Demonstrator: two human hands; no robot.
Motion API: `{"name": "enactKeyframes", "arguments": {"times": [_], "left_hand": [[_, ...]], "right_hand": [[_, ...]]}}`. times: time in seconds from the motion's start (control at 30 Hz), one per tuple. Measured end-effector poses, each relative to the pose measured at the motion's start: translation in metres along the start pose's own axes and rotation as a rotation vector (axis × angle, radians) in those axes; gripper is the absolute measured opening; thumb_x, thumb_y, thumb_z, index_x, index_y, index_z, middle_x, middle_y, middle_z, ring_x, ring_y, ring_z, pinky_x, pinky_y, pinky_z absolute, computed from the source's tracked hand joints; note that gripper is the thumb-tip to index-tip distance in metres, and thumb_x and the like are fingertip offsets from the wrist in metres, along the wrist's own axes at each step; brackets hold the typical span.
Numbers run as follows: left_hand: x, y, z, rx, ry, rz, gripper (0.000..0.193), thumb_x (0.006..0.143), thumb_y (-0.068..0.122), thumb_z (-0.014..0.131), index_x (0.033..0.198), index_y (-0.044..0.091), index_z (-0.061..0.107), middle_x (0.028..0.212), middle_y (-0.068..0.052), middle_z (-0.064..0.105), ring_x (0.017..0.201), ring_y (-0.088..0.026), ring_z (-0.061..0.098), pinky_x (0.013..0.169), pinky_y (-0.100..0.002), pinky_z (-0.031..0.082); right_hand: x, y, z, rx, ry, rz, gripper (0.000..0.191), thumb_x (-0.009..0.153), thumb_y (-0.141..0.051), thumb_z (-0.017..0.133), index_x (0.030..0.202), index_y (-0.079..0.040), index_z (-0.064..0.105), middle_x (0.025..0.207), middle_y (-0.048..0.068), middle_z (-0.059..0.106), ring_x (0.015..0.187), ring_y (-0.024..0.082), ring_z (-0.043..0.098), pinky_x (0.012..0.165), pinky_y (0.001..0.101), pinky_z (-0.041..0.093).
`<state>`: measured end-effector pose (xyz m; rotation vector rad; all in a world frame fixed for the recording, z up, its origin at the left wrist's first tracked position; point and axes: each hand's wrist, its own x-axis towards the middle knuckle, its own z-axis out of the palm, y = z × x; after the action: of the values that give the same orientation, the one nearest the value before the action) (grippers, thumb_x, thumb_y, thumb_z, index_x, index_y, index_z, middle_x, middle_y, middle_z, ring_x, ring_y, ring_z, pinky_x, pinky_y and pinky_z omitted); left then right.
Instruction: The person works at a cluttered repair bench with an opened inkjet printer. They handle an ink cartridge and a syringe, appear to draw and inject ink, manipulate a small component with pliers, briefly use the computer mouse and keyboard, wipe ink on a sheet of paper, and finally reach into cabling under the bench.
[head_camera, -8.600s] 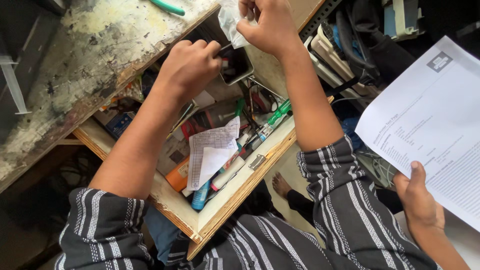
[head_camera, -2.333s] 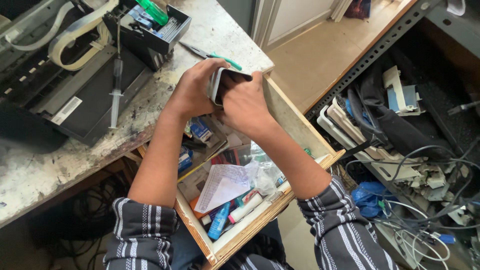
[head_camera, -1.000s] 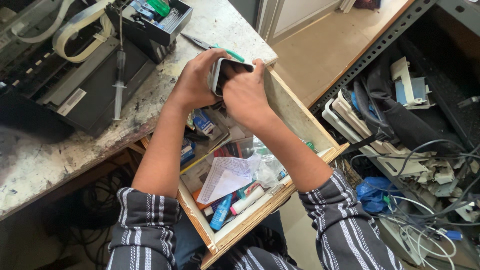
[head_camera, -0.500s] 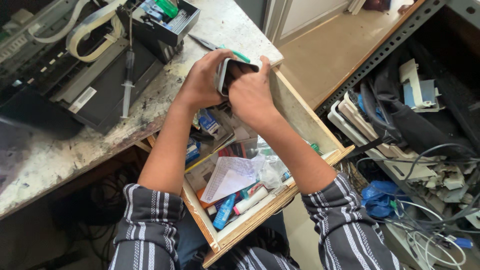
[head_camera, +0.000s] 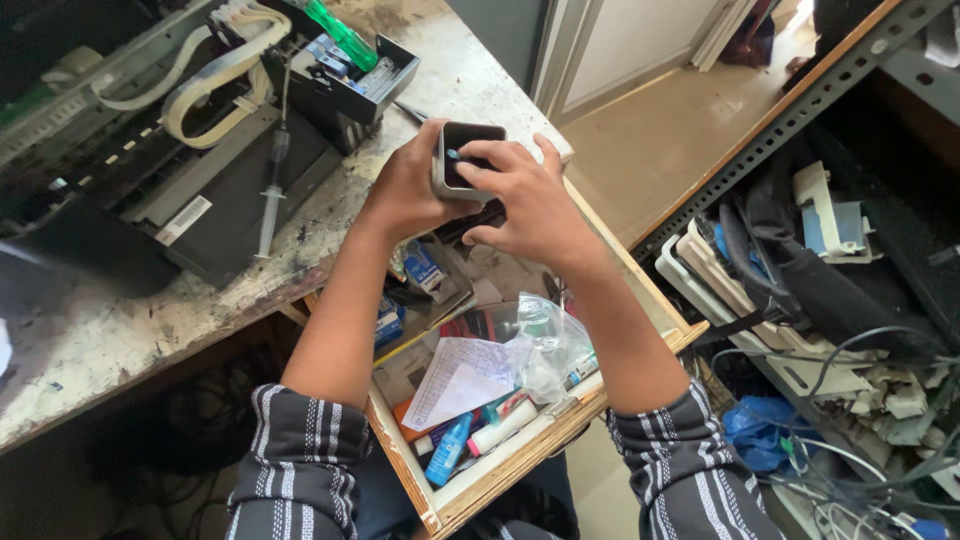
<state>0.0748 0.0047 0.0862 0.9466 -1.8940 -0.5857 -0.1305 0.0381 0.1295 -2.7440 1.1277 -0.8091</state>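
My left hand (head_camera: 405, 195) wraps small dark box-shaped device (head_camera: 462, 160) from left, fingers closed around its side. My right hand (head_camera: 530, 200) grips same device from right, fingertips (head_camera: 478, 160) pressed on its dark top face. Device held above far end of open wooden drawer (head_camera: 655, 300). In drawer, near me: white paper slip (head_camera: 460, 378), clear plastic bag (head_camera: 545, 345), blue bottle (head_camera: 447, 450). Dismantled printer (head_camera: 200, 150) on worktop, far left; syringe (head_camera: 270, 195) lying on it.

2 hands (head_camera: 410, 195), 1 small dark box (head_camera: 462, 160), 1 open drawer (head_camera: 520, 465), 1 syringe (head_camera: 270, 200), 1 paper sheet (head_camera: 460, 380).
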Motion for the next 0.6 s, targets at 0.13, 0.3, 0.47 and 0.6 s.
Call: {"name": "enactKeyframes", "arguments": {"times": [0.13,0.3,0.47,0.6], "left_hand": [[0.002,0.001,0.0,0.064,0.017,-0.096,0.085,0.064,0.025,0.096,0.13,0.006,0.048,0.119,-0.017,0.07,0.112,-0.036,0.07,0.09,-0.042,0.055],[-0.002,-0.002,-0.007,0.01,0.107,0.085,0.117,0.063,0.031,0.094,0.154,-0.001,0.029,0.146,-0.028,0.049,0.136,-0.044,0.049,0.11,-0.048,0.042],[-0.003,0.008,-0.013,0.125,0.294,0.349,0.069,0.098,0.047,0.072,0.146,0.005,0.046,0.153,-0.02,0.049,0.145,-0.041,0.047,0.123,-0.049,0.037],[-0.001,0.017,-0.007,0.217,0.268,0.404,0.033,0.106,0.035,0.06,0.122,0.007,0.067,0.143,-0.015,0.059,0.141,-0.039,0.05,0.12,-0.048,0.038]], "right_hand": [[0.002,0.015,-0.006,0.373,0.039,0.02,0.077,0.066,-0.03,0.096,0.136,-0.012,0.069,0.143,0.005,0.059,0.135,0.025,0.052,0.12,0.0429,0.035],[0.0,0.028,-0.007,0.823,0.079,-0.002,0.079,0.07,-0.023,0.097,0.141,-0.006,0.066,0.149,0.008,0.056,0.145,0.023,0.049,0.127,0.0381,0.034],[-0.002,0.034,-0.008,1.049,0.048,-0.022,0.081,0.073,-0.027,0.097,0.142,-0.002,0.064,0.151,0.008,0.055,0.146,0.021,0.048,0.126,0.0373,0.034],[-0.003,0.035,-0.006,1.042,0.036,0.001,0.079,0.073,-0.03,0.096,0.142,-0.003,0.066,0.151,0.007,0.055,0.144,0.019,0.048,0.12,0.0352,0.036]]}}
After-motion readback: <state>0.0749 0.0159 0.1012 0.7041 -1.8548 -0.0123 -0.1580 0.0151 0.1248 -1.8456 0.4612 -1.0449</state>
